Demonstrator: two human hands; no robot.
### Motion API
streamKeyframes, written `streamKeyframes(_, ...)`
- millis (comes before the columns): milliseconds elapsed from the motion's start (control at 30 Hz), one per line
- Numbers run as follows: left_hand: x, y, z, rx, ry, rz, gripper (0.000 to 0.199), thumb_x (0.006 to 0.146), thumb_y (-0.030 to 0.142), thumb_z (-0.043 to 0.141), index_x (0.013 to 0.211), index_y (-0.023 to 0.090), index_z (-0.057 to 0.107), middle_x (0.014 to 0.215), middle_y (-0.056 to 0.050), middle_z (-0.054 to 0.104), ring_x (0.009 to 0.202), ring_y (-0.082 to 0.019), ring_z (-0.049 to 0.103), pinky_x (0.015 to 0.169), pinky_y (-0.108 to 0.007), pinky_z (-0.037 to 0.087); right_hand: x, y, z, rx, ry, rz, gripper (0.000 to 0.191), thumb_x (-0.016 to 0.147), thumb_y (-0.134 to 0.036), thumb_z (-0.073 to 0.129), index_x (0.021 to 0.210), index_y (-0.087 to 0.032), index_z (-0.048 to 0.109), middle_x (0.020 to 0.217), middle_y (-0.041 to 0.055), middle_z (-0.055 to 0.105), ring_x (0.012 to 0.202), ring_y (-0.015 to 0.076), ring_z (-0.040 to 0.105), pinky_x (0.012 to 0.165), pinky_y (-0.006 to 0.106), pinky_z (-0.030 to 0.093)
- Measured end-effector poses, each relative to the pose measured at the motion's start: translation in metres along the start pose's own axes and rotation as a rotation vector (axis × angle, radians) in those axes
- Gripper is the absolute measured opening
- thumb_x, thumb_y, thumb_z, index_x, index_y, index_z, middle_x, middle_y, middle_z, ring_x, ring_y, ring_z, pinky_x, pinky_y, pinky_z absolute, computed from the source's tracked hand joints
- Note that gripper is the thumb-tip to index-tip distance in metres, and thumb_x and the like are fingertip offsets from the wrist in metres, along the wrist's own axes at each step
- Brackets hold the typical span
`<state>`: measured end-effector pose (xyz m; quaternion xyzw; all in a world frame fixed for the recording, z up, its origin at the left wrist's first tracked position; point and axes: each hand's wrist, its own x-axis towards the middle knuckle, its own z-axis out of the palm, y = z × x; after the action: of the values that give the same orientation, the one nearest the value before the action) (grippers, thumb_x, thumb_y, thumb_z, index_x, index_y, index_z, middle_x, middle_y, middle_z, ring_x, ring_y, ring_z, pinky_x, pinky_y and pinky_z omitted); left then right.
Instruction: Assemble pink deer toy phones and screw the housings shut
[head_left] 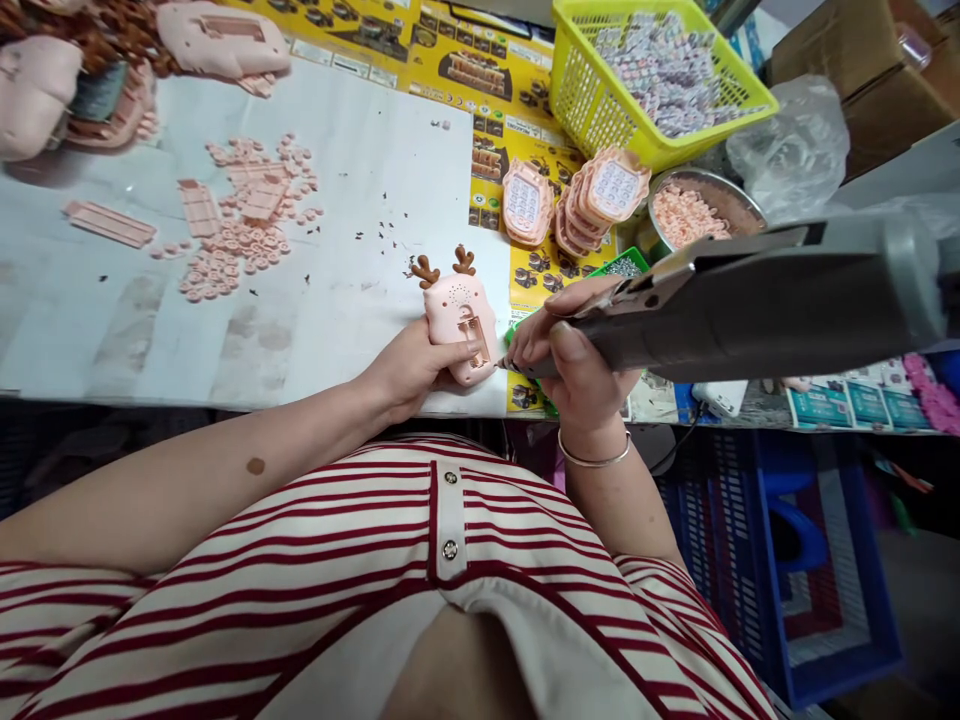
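My left hand [416, 362] grips a pink toy casing [448, 312] with brown antlers at the table's front edge, the thumb lying over its open battery compartment. The casing's back, with a speaker-hole pattern, faces up. In my right hand [576, 355] is a grey electric screwdriver [750, 305], its fingers wrapped round the front of the body. The bit points left, at the casing's lower right corner; I cannot tell whether it touches a screw. Beyond the right hand, a green tray [637, 258] of small screws is partly hidden by the tool.
Pink button pieces and battery covers [262, 195] lie on the left. Finished-looking casings [225, 40] are heaped at the back left. Stacked keypad fronts [611, 188], a yellow basket [600, 100] of printed parts and a metal bowl [750, 208] of pink pieces stand at the right.
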<state>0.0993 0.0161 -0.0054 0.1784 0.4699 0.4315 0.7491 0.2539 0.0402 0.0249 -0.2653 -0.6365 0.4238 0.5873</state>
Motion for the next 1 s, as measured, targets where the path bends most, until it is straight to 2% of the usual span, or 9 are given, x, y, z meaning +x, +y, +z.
streamKeyframes(167,0.004,0.001,-0.003,-0.031,0.031,-0.048,0.027,0.074,0.020,0.080,0.099,0.010,0.075,0.099,-0.013,0.076,0.083,-0.022,0.070,0.071,-0.033,0.059,-0.002,-0.001,-0.004,-0.064,-0.033,-0.045,0.022,0.090,-0.051,0.066,0.097,-0.031,0.062,0.057,-0.0091,0.056,0.045,0.0113,0.055,0.048,0.029,0.052)
streamKeyframes(367,0.008,0.002,-0.005,0.018,0.010,-0.061,0.022,0.076,0.018,0.079,0.096,0.010,0.076,0.093,-0.013,0.077,0.075,-0.021,0.070,0.065,-0.032,0.060,-0.008,0.013,-0.006,0.049,-0.085,-0.049,0.014,0.087,-0.042,0.070,0.093,-0.032,0.062,0.055,-0.0099,0.052,0.042,0.0121,0.054,0.044,0.028,0.049)
streamKeyframes(600,0.008,0.005,-0.010,0.055,-0.040,-0.124,0.020,0.073,0.019,0.082,0.090,0.009,0.077,0.089,-0.015,0.076,0.072,-0.022,0.071,0.064,-0.033,0.060,-0.009,0.002,0.000,0.204,-0.124,-0.084,0.030,0.083,-0.046,0.074,0.082,-0.028,0.051,0.055,-0.0106,0.050,0.038,0.0089,0.050,0.041,0.023,0.048)
streamKeyframes(700,0.008,0.005,-0.011,0.049,-0.042,-0.127,0.015,0.075,0.016,0.080,0.087,0.008,0.077,0.087,-0.015,0.076,0.068,-0.021,0.070,0.061,-0.032,0.060,-0.016,-0.004,-0.001,0.153,-0.128,-0.071,0.026,0.084,-0.047,0.073,0.087,-0.028,0.056,0.056,-0.0097,0.053,0.041,0.0096,0.051,0.042,0.024,0.049)
streamKeyframes(767,0.008,0.006,-0.010,0.028,-0.007,-0.123,0.013,0.079,0.013,0.077,0.090,0.008,0.076,0.089,-0.015,0.077,0.071,-0.021,0.071,0.061,-0.031,0.060,-0.016,-0.009,-0.005,0.128,-0.142,-0.060,0.021,0.085,-0.044,0.071,0.099,-0.031,0.062,0.057,-0.0090,0.055,0.042,0.0109,0.052,0.041,0.025,0.047)
streamKeyframes(867,0.008,0.007,-0.010,-0.053,0.044,-0.098,0.013,0.085,0.010,0.070,0.097,0.009,0.075,0.098,-0.015,0.077,0.081,-0.022,0.073,0.067,-0.033,0.063,-0.007,-0.020,-0.013,0.084,-0.051,-0.117,0.028,0.085,-0.051,0.070,0.109,-0.039,0.064,0.053,-0.0093,0.053,0.040,0.0132,0.050,0.039,0.028,0.045)
streamKeyframes(933,0.008,0.008,-0.010,-0.098,0.048,-0.084,0.015,0.087,0.008,0.067,0.100,0.009,0.074,0.102,-0.015,0.077,0.086,-0.023,0.073,0.070,-0.035,0.064,0.001,-0.026,-0.017,0.032,0.049,-0.159,0.028,0.085,-0.060,0.068,0.104,-0.040,0.062,0.048,-0.0096,0.049,0.038,0.0145,0.047,0.040,0.031,0.045)
streamKeyframes(1000,0.008,0.008,-0.011,-0.111,0.044,-0.081,0.017,0.087,0.007,0.067,0.103,0.009,0.074,0.103,-0.015,0.077,0.087,-0.023,0.073,0.071,-0.035,0.064,0.003,-0.025,-0.017,0.010,0.093,-0.174,0.028,0.085,-0.063,0.066,0.097,-0.039,0.059,0.045,-0.0100,0.045,0.037,0.0148,0.044,0.042,0.032,0.045)
